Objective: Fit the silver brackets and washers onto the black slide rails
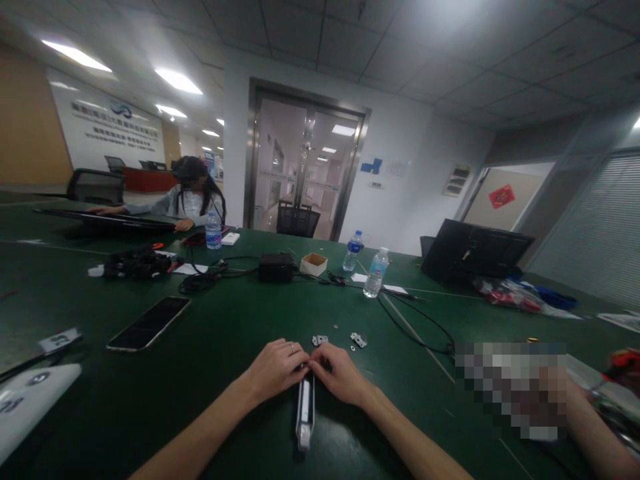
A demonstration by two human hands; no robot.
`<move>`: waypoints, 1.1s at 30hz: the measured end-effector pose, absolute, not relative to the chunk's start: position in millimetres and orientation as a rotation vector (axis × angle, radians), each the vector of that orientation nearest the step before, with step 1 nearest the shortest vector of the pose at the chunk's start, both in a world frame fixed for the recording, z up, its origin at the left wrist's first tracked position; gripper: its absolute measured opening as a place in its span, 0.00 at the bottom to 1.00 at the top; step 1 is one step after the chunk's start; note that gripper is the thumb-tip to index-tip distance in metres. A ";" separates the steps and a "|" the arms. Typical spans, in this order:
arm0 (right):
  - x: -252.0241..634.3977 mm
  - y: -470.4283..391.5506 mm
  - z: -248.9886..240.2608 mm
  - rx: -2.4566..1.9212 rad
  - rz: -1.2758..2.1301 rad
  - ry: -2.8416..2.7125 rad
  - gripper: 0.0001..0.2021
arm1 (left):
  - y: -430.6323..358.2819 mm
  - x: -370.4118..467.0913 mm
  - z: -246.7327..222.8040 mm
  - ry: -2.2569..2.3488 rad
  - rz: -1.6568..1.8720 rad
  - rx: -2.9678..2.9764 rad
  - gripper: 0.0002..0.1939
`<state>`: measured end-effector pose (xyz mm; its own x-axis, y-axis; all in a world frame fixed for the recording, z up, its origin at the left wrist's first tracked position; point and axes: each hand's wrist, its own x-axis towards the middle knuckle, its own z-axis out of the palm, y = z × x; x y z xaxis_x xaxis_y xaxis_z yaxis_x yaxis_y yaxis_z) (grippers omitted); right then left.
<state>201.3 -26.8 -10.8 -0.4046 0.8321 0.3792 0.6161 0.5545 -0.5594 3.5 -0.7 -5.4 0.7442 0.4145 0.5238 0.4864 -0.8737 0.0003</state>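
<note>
Green table top (pixel 225 347) fills pretty much the whole shot, office behind it with a glass double door (pixel 305 170). Both hands meet at the far end of a long white-and-dark bar (pixel 305 410) that lies flat on the table, pointing back toward the camera. Left hand (pixel 277 367) and right hand (pixel 340 373) have fingers curled in narrow, tips pinched together right over the bar's end, so that end is covered and I honestly can't make out what they're pinching there. Just beyond the knuckles sit two small metal brackets (pixel 320 340) plus a tiny washer or two, too small to tell apart.

Count-wise: three water bottles (pixel 376 272), one phone (pixel 149 323) face up on the left, one small open box (pixel 313 264), one black box next to it. Another person (pixel 193 197) sits across at the far left. Blurred-out patch at lower right hides whatever is there, and a white thing at the left edge is cut off.
</note>
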 end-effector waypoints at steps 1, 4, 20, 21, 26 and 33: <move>201.1 -27.1 -10.0 -1.161 0.445 -2.158 0.06 | -0.6 3.6 -5.6 -0.732 -0.797 -2.804 0.05; 200.7 -28.5 -7.6 -1.167 0.452 -2.159 0.05 | -0.6 3.8 -5.8 -0.734 -0.802 -2.803 0.05; 202.4 -27.3 -11.0 -1.137 0.460 -2.154 0.07 | -3.8 4.8 -0.9 -0.757 -0.720 -2.810 0.04; 202.9 -26.6 -12.3 -1.134 0.460 -2.151 0.07 | -3.7 5.2 -1.3 -0.754 -0.713 -2.802 0.04; 204.4 -26.7 -12.6 -1.106 0.452 -2.163 0.07 | -3.6 5.5 -2.0 -0.750 -0.728 -2.803 0.06; 208.5 -28.5 -2.5 -1.082 0.382 -2.164 0.08 | -1.5 0.2 2.9 -0.922 -0.739 -2.901 0.06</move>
<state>208.5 -28.5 -2.5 -0.4248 0.7900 0.4420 0.5911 0.6119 -0.5256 0.2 -1.5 2.9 0.7154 0.5430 0.4396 0.5472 -0.8267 0.1306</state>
